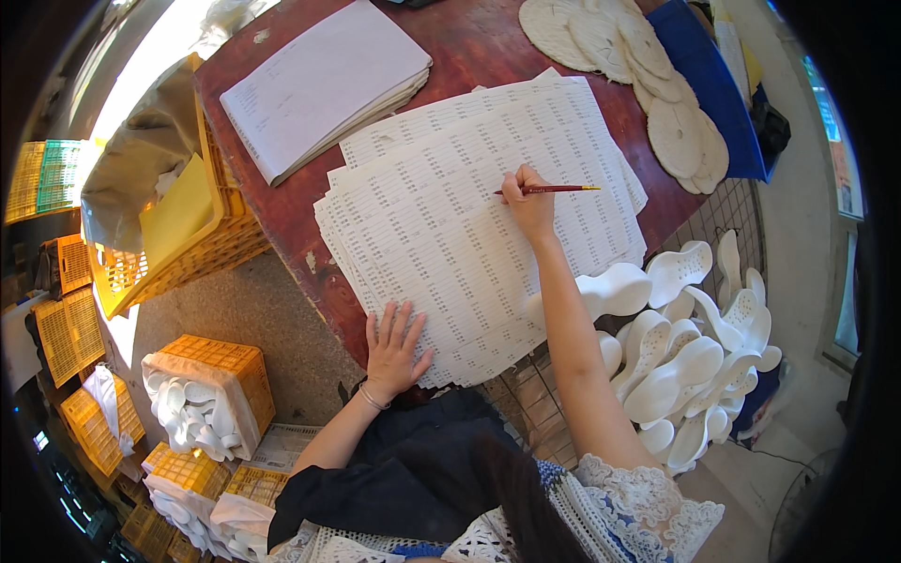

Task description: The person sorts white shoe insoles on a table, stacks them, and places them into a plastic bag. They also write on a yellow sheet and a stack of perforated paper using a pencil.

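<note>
Printed paper sheets (450, 225), covered in columns of small marks, lie overlapping in a loose stack on the dark red table (272, 70). My right hand (527, 202) is closed around a dark red pen (554, 189) with a gold-coloured end, its tip near the upper sheet. Fingers spread, my left hand (394, 355) rests flat on the lower left edge of the same sheets. A thick pad of white paper (328, 84) lies beyond them to the left.
Round cream cloth discs (671, 122) pile up at the far right beside a blue bin (713, 89). White spoon-shaped pieces (690, 371) heap up right of my forearm. A lined yellow crate (202, 249) stands against the table's left side; more yellow crates (235, 371) hold white pieces below.
</note>
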Demonstrator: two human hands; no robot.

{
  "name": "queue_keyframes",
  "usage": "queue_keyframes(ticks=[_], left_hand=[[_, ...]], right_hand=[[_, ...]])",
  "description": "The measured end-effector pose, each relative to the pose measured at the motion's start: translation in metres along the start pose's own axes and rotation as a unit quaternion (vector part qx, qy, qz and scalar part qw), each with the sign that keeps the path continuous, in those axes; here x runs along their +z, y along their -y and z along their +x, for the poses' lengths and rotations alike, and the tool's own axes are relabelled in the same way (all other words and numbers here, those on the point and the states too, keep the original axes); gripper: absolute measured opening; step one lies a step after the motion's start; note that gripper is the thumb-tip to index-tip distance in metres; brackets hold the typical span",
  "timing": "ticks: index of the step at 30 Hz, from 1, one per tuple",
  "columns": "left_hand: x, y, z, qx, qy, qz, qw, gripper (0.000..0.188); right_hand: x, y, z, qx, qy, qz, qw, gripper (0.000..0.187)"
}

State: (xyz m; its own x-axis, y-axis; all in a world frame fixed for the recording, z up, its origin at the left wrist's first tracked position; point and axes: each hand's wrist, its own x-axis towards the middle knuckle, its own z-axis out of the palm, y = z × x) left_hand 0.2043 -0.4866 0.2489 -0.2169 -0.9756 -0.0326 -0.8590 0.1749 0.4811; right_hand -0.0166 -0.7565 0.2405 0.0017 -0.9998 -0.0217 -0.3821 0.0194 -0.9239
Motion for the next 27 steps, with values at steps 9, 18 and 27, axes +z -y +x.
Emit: queue_keyframes(ticks=[9,18,27], left_hand=[[0.001,0.001,0.000,0.006,0.000,-0.007,1.000,0.068],[-0.002,-0.001,0.001,0.000,0.001,-0.007,1.000,0.067],[-0.001,0.000,0.001,0.007,0.002,0.003,1.000,0.067]], right_hand=[[-0.001,0.002,-0.001,-0.009,-0.005,-0.041,0.999,0.031],[-0.001,-0.003,0.001,-0.016,-0.006,-0.007,1.000,0.032],[0.000,-0.007,0.001,-0.037,-0.007,-0.033,0.999,0.031]])
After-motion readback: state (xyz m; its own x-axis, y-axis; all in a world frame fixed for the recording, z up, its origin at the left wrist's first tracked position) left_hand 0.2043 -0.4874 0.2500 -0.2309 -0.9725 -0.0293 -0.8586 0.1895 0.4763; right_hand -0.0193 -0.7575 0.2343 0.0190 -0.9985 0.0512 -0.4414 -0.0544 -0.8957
